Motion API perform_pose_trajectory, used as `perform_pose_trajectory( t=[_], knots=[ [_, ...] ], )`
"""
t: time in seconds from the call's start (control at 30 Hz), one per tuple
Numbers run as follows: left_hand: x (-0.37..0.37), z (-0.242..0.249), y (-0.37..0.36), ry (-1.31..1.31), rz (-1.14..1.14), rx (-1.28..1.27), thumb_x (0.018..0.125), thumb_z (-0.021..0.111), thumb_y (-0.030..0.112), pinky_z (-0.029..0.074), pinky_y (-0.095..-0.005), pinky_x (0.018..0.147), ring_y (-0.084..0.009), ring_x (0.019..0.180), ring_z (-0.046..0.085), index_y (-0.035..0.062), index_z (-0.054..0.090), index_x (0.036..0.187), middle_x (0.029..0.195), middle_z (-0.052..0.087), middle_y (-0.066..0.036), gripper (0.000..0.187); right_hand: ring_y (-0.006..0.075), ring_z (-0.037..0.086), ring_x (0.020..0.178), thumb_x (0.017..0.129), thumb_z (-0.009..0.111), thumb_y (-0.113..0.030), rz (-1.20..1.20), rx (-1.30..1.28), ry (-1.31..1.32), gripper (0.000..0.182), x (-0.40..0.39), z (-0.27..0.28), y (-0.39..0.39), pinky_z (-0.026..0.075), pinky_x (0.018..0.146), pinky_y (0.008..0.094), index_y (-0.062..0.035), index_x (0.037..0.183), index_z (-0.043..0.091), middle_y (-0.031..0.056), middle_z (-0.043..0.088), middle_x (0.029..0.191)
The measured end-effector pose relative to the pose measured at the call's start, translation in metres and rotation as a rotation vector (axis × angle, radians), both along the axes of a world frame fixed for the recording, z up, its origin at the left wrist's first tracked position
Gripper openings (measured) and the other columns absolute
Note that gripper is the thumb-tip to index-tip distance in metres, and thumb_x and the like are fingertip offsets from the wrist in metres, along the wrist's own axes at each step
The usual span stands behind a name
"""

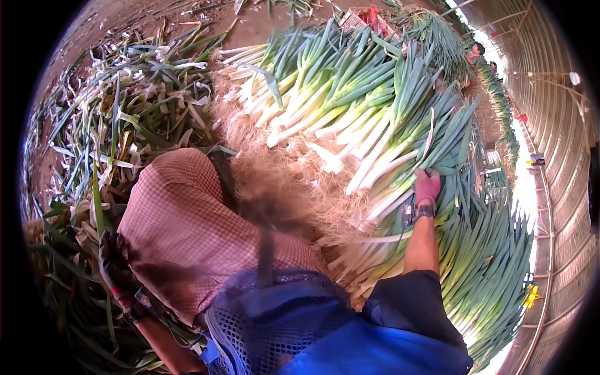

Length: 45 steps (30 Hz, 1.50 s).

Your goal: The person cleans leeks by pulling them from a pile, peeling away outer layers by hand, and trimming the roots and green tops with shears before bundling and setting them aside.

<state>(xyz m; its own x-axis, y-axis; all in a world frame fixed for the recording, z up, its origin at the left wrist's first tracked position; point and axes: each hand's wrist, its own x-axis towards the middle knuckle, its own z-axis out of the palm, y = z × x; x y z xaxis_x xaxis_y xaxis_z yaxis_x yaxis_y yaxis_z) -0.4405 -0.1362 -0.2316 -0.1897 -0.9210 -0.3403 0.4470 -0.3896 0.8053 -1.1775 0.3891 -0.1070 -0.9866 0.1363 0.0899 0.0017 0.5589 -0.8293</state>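
A head-worn view looks down at a person sitting on dirt ground point(125, 15) among leeks.

The right hand point(427, 185), in a pink glove, reaches out with the arm straight and rests on the leek pile point(350, 112). Its fingers curl down over the leaves where the pale stalks turn green; whether they grip a single leek cannot be told. A dark band sits on the wrist.

The left hand point(115, 265), in a dark glove, hangs low at the person's left side among the trimmings point(125, 119). Its fingers look loosely bent; what they hold, if anything, cannot be told.

The leek pile fills the middle and right of the view, white stalks and tangled roots toward the person, green tops fanned away to the right. Its root edge touches the knee point(181, 219), which is covered in checked cloth. Beyond the green tops, on the far right, runs the curved greenhouse wall point(556, 144), with a bright strip of open ground beside it.

The trimmings, loose leaves and peelings, cover the ground on the left, close against the knee. Bare ground shows only along the top left edge.
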Motion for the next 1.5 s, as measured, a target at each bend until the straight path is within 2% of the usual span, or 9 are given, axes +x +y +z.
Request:
perform_pose_trajectory(
  t=[0.3,0.53,1.0,1.07,1.13,1.17,1.2,1.4,1.5],
  knots=[
    [-0.002,0.004,0.015,-0.075,-0.003,-0.019,0.111,0.052,0.026,0.051,-0.039,0.11,-0.0265,0.13,0.062,0.0018,0.049,0.152,0.146,0.061,-0.016,0.049,0.0393,0.069,0.106,0.074,0.076,-0.018,-0.042,0.67,0.192,0.053,0.015,0.037,-0.025,0.051,0.096,0.0427,0.0014,0.121,0.061,0.0235,0.073,0.109],
    [0.003,0.006,0.026,-0.008,-0.027,0.047,0.111,0.052,0.028,0.057,-0.0379,0.097,-0.0245,0.12,0.068,0.0024,0.055,0.148,0.136,0.067,-0.014,0.045,0.047,0.067,0.106,0.085,0.066,-0.021,0.154,1.035,0.184,0.034,0.022,0.034,-0.019,0.052,0.095,0.0453,-0.005,0.115,0.07,0.0259,0.072,0.113],
    [-0.009,0.013,0.032,-0.107,0.013,0.019,0.112,0.049,0.027,0.058,-0.0386,0.094,-0.0244,0.12,0.068,0.0025,0.052,0.149,0.139,0.066,-0.013,0.044,0.0457,0.07,0.1,0.092,0.06,-0.034,0.237,1.077,-0.017,0.041,0.05,0.029,-0.039,0.054,0.09,0.0515,0.0015,0.108,0.073,0.0281,0.072,0.107],
    [-0.012,0.012,0.033,-0.099,0.017,0.017,0.112,0.047,0.026,0.056,-0.0384,0.097,-0.0248,0.124,0.065,0.0029,0.05,0.151,0.142,0.064,-0.013,0.045,0.0397,0.071,0.09,0.094,0.06,-0.027,0.21,0.516,0.091,0.033,0.082,0.034,-0.042,0.056,0.084,0.0489,0.0019,0.101,0.073,0.0238,0.074,0.094],
    [-0.011,0.012,0.034,-0.092,0.033,0.011,0.113,0.046,0.026,0.055,-0.0382,0.1,-0.0253,0.128,0.063,0.0034,0.049,0.153,0.146,0.061,-0.012,0.046,0.0266,0.069,0.078,0.096,0.062,-0.025,0.73,1.684,0.335,0.031,0.119,-0.011,-0.03,0.057,0.074,0.043,0.0039,0.099,0.073,0.0187,0.072,0.083],
    [-0.012,0.009,0.033,-0.091,0.03,-0.01,0.113,0.045,0.025,0.054,-0.039,0.102,-0.0261,0.13,0.063,0.0025,0.048,0.153,0.146,0.061,-0.013,0.046,0.0204,0.07,0.074,0.094,0.067,-0.024,1.004,0.945,-0.168,0.024,0.149,-0.019,-0.031,0.056,0.063,0.0344,-0.0016,0.094,0.075,0.0117,0.072,0.077],
    [-0.01,0.008,0.033,-0.096,0.018,-0.022,0.113,0.045,0.024,0.054,-0.0398,0.103,-0.027,0.131,0.062,0.0016,0.048,0.153,0.146,0.061,-0.014,0.046,0.0171,0.069,0.068,0.093,0.07,-0.023,1.082,0.919,-0.619,0.022,0.183,0.009,-0.067,0.057,0.063,0.0292,-0.0021,0.093,0.076,0.0064,0.071,0.071],
    [-0.013,0.003,0.025,-0.123,-0.058,-0.059,0.112,0.044,0.022,0.056,-0.0423,0.102,-0.0271,0.127,0.064,0.0013,0.046,0.154,0.144,0.061,-0.015,0.047,0.0125,0.063,0.056,0.091,0.077,-0.023,1.077,-0.152,-0.824,0.027,0.193,0.098,-0.107,0.05,0.052,0.0258,0.0028,0.095,0.074,0.0093,0.072,0.077],
    [-0.022,0.009,0.032,-0.22,-0.102,-0.001,0.105,0.061,0.034,0.057,-0.0301,0.061,-0.0205,0.085,0.071,0.009,0.067,0.122,0.101,0.073,-0.004,0.031,0.0144,0.065,0.06,0.086,0.078,-0.019,1.356,-0.414,-0.732,0.025,0.22,0.131,-0.181,0.051,0.054,0.0255,0.0041,0.091,0.073,0.01,0.071,0.076]
  ],
)
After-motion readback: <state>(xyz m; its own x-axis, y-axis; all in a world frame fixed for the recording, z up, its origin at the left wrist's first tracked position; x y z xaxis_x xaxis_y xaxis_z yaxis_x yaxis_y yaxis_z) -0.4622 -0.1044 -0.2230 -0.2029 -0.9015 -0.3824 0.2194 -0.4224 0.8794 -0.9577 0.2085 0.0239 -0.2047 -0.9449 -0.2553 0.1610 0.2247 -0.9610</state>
